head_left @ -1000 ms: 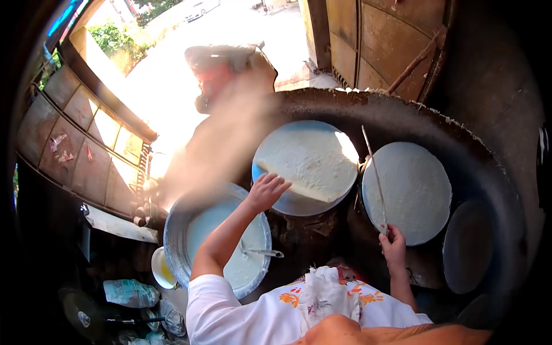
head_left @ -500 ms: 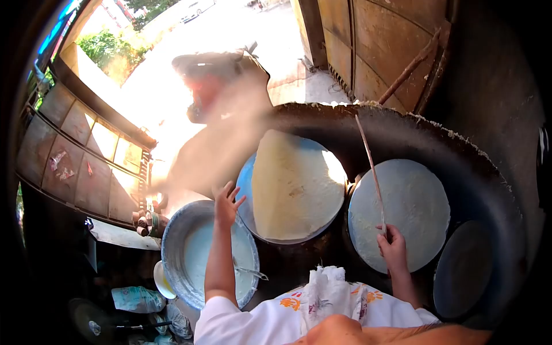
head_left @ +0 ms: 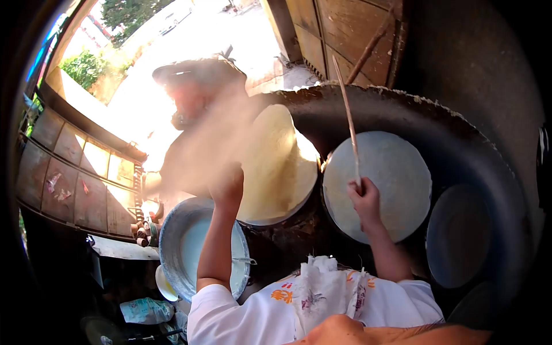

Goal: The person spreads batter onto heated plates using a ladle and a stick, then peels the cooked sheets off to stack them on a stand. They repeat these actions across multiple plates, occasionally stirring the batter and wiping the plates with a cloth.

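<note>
My right hand (head_left: 363, 201) is closed around a long thin wooden stick (head_left: 348, 109), which points away from me over the right griddle. A pale, thin round of batter (head_left: 382, 178) covers that griddle. My left hand (head_left: 227, 185) is at the near left edge of a large thin yellowish pancake (head_left: 273, 172) on the left griddle. Steam and the angle of the hand hide its fingers. A ridge runs down the pancake, with its left part looking yellower than the right. Below my left forearm stands a metal basin (head_left: 172, 241) of whitish batter, a utensil handle (head_left: 244, 260) across its rim.
A dark round griddle (head_left: 458, 236) sits at the far right within the big curved stove rim (head_left: 414, 103). Steam drifts before a person (head_left: 198, 92) across the stove. Plastic bags (head_left: 146, 310) and a small white bowl (head_left: 165, 283) are at lower left.
My left hand has moved from open above the basin to the left pancake's edge. My right hand with the stick has shifted forward over the right griddle. The view has also shifted.
</note>
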The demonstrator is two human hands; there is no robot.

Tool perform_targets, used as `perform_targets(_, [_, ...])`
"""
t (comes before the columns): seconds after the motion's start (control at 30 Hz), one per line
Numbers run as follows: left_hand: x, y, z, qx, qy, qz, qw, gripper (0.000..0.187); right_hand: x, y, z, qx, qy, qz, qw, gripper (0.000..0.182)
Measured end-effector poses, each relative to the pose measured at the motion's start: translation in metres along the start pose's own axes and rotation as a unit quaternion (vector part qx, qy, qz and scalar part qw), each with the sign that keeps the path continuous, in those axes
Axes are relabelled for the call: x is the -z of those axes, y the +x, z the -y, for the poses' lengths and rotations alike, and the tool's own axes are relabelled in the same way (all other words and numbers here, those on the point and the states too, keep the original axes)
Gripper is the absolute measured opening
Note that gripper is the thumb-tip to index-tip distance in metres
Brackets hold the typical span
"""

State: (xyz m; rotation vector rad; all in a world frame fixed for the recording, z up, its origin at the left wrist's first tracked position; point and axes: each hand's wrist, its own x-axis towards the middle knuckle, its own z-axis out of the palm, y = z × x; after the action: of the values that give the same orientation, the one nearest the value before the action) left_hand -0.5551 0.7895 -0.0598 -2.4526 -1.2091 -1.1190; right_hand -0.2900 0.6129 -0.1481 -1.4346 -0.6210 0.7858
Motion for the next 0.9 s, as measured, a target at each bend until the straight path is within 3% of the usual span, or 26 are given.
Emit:
perform_targets(0.07, [0.025, -0.005, -0.05, -0.07, -0.016, -0.026, 0.997, 0.06, -0.03, 0.0, -0.004, 0.074, -0.001, -0.046, 0.996, 0.01])
perform_targets(0.13, [0.062, -0.004, -0.092, -0.142, -0.053, -0.006, 0.988, 0.056, -0.032, -0.02, 0.006, 0.077, 0.073, -0.092, 0.99, 0.015])
perform_targets(0.2, [0.088, -0.009, -0.116, -0.297, -0.109, -0.042, 0.948, 0.048, 0.006, -0.046, 0.001, 0.135, -0.029, -0.15, 0.979, 0.019])
perform_targets(0.3, [0.13, -0.012, -0.162, -0.44, -0.224, -0.03, 0.869, 0.053, 0.079, -0.092, 0.018, 0.238, -0.025, -0.226, 0.944, 0.025])
perform_targets(0.4, [0.186, -0.002, -0.224, -0.554, -0.296, 0.016, 0.778, 0.053, 0.152, -0.155, 0.081, 0.15, -0.025, -0.188, 0.97, 0.034])
perform_targets(0.53, [0.232, -0.005, -0.311, -0.61, -0.371, 0.103, 0.693, 0.058, 0.244, -0.228, 0.1, 0.108, 0.124, -0.045, 0.985, 0.026])
perform_targets(0.6, [0.245, -0.014, -0.362, -0.606, -0.397, 0.144, 0.674, 0.054, 0.284, -0.281, 0.103, 0.046, 0.034, -0.088, 0.995, 0.03])
perform_targets(0.7, [0.24, -0.061, -0.426, -0.576, -0.447, 0.136, 0.671, 0.064, 0.36, -0.384, 0.089, 0.095, 0.071, -0.163, 0.98, 0.025])
perform_targets(0.73, [0.252, -0.078, -0.459, -0.56, -0.481, 0.174, 0.652, 0.062, 0.394, -0.421, 0.097, 0.127, 0.068, -0.184, 0.972, 0.023])
perform_targets(0.8, [0.274, -0.129, -0.52, -0.534, -0.558, 0.134, 0.621, 0.06, 0.455, -0.515, 0.159, 0.097, -0.102, -0.293, 0.946, 0.014])
perform_targets(0.87, [0.288, -0.172, -0.632, -0.525, -0.65, 0.084, 0.543, 0.06, 0.539, -0.621, 0.222, 0.111, -0.128, -0.425, 0.889, 0.013])
perform_targets(0.9, [0.284, -0.182, -0.696, -0.533, -0.65, 0.077, 0.537, 0.06, 0.587, -0.661, 0.245, 0.103, -0.177, -0.453, 0.867, 0.016])
